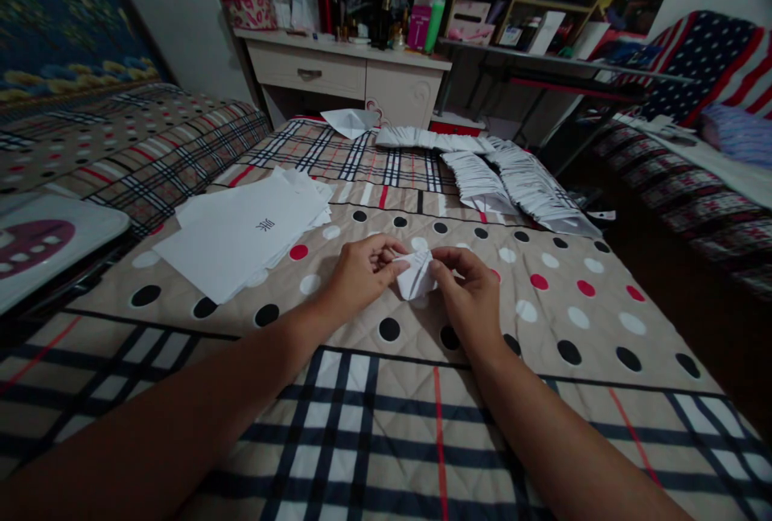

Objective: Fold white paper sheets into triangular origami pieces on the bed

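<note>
Between my two hands is a small piece of folded white paper [415, 275], held just over the dotted bedspread. My left hand [367, 270] pinches its left edge between thumb and fingers. On the opposite edge, the thumb and fingers of my right hand [467, 284] close on the paper. To the left lies a loose stack of white paper sheets [232, 235], the top one bearing a small dark printed character. Long rows of folded white papers [531, 183], packed tightly together, rest toward the far right of the bed.
A single creased sheet [350, 121] lies at the bed's far edge. Behind it stands a cream dresser [307, 71] crowded with bottles and boxes. A white folding table [66, 239] with a purple design borders the left side. Dark floor [639, 207] runs along the right.
</note>
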Demonstrator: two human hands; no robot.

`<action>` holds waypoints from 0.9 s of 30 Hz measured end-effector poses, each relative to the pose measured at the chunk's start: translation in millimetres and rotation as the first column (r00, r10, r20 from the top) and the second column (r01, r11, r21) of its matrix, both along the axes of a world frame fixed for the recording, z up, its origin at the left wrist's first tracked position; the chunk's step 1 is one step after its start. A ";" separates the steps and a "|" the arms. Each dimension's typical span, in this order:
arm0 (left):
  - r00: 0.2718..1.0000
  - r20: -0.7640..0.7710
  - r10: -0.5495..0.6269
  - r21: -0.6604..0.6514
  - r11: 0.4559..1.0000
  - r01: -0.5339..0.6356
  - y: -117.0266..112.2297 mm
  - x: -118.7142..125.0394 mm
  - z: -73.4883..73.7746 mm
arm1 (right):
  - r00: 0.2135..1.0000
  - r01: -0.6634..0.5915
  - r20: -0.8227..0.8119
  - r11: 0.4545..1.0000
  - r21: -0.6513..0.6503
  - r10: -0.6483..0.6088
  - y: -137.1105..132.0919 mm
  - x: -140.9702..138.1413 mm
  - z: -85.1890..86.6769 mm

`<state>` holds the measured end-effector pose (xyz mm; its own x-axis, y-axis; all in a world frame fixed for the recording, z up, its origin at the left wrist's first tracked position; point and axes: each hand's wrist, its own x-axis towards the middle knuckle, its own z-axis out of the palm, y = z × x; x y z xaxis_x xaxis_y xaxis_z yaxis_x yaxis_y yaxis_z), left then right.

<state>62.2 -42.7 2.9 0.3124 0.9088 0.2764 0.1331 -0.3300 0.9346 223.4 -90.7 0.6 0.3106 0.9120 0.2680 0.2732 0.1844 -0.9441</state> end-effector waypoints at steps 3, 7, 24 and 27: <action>0.994 0.106 0.018 -0.206 0.978 0.004 2.6 -1.4 2.6 | 0.992 -0.055 -0.111 0.998 -0.004 0.054 2.8 2.5 -1.6; 0.984 0.159 0.087 -0.319 0.947 -0.032 5.1 -3.5 4.5 | 0.995 -0.095 0.029 0.992 0.082 0.093 0.5 2.8 1.2; 0.964 0.231 0.131 -0.497 0.868 0.001 6.4 -5.0 11.1 | 0.910 -0.240 0.391 0.945 0.222 0.139 -5.3 -3.2 8.8; 0.982 0.186 0.045 -0.456 0.889 0.046 5.9 -4.0 9.9 | 0.923 -0.181 0.373 0.961 0.207 0.094 -5.1 -1.6 7.3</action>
<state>58.2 -36.8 12.9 0.2968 0.9478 -0.1161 -0.0580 0.1393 0.9885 221.7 -95.8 7.9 0.0304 0.8367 0.5468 0.5387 0.4471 -0.7141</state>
